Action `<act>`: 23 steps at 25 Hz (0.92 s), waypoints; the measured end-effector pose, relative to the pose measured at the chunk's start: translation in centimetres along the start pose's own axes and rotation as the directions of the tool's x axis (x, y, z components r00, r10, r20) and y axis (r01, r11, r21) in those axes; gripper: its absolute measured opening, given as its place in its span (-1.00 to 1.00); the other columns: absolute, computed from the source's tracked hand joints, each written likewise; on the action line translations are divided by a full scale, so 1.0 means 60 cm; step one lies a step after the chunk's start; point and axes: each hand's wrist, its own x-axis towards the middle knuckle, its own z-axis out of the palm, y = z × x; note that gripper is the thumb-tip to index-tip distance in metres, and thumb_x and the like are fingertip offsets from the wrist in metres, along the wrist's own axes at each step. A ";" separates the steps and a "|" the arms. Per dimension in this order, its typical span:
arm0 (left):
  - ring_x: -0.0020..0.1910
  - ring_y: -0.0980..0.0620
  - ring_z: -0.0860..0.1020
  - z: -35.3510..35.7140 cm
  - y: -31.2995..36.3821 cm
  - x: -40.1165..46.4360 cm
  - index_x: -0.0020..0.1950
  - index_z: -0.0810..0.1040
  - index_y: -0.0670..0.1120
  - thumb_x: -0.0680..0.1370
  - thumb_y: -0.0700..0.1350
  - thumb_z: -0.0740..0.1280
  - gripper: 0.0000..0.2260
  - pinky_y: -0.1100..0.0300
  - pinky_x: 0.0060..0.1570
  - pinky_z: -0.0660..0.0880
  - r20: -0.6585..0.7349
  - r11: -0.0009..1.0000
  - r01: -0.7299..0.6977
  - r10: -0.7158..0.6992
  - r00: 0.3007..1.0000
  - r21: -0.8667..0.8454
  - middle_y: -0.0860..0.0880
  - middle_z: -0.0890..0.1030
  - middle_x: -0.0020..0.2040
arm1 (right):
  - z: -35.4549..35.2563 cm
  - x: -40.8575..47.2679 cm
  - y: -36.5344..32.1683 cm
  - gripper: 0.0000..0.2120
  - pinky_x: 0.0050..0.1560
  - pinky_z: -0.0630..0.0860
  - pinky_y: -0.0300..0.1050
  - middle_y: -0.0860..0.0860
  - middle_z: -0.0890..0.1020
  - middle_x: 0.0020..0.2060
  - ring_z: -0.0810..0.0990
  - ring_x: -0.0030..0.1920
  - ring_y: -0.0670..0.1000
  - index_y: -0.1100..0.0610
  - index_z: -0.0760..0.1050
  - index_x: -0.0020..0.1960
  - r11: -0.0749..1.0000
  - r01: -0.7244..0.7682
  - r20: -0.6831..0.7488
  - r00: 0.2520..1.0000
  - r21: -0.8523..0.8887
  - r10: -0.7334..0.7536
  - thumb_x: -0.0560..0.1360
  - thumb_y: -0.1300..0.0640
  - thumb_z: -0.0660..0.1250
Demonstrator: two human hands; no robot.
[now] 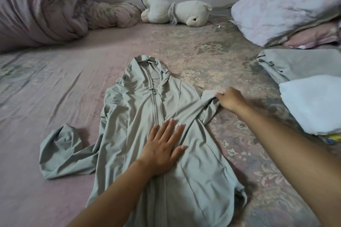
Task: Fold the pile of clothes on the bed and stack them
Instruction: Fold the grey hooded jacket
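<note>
Rumpled quilt far left by wall. Grey-green hooded jacket spread front-up mid-bed, zipper closed, one sleeve crumpled at left. Left hand flat on jacket chest, fingers straight, pressing. Plush toy by wall behind. Right hand pinches other sleeve's bunched fabric, fingers curled. Folded grey garment and white one stacked far right, below pillows.
</note>
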 end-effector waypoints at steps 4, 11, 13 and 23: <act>0.53 -0.10 0.05 0.003 0.004 -0.005 0.53 -0.02 -0.13 0.56 0.31 -0.26 -0.31 0.01 0.44 -0.07 -0.033 0.999 0.040 -0.041 0.999 -0.017 -0.15 0.11 0.54 | 0.042 -0.044 -0.018 -0.84 -0.31 0.39 -0.15 0.10 0.50 -0.21 0.49 -0.28 0.07 0.21 0.41 -0.14 0.989 0.053 0.220 0.975 -0.139 -0.021 0.51 0.14 0.32; 0.51 -0.08 0.15 -0.003 0.008 -0.006 0.53 0.17 0.01 0.58 0.28 -0.30 -0.35 -0.10 0.42 -0.07 0.013 0.997 0.047 -0.048 0.999 0.064 -0.05 0.19 0.53 | -0.085 0.054 0.045 -0.77 -0.04 0.45 0.00 0.27 0.53 0.03 0.54 0.06 0.24 0.31 0.41 0.16 0.846 0.108 -0.165 0.960 -0.522 -0.225 0.55 0.38 0.09; 0.55 0.01 -0.11 -0.005 0.013 -0.003 0.56 -0.03 0.12 0.48 0.31 -0.40 -0.31 -0.09 0.45 -0.25 0.073 0.993 0.072 -0.079 0.994 0.093 0.04 -0.04 0.57 | -0.088 0.057 0.062 -0.61 0.15 0.43 0.07 0.28 0.40 0.25 0.44 0.20 0.27 0.26 0.30 0.33 0.851 0.159 -0.060 0.974 -0.501 -0.217 0.51 0.39 0.16; 0.20 -0.09 0.50 -0.110 -0.001 -0.129 0.25 0.52 -0.13 0.60 0.26 -0.01 -0.43 0.03 0.17 0.42 -0.133 0.969 -0.218 0.203 0.970 -0.114 -0.13 0.53 0.22 | 0.007 -0.316 0.160 -0.41 0.28 0.17 -0.47 -0.21 0.42 0.21 0.30 0.26 -0.27 -0.09 0.57 0.19 0.622 0.774 0.361 0.549 0.120 -0.754 0.36 -0.45 0.21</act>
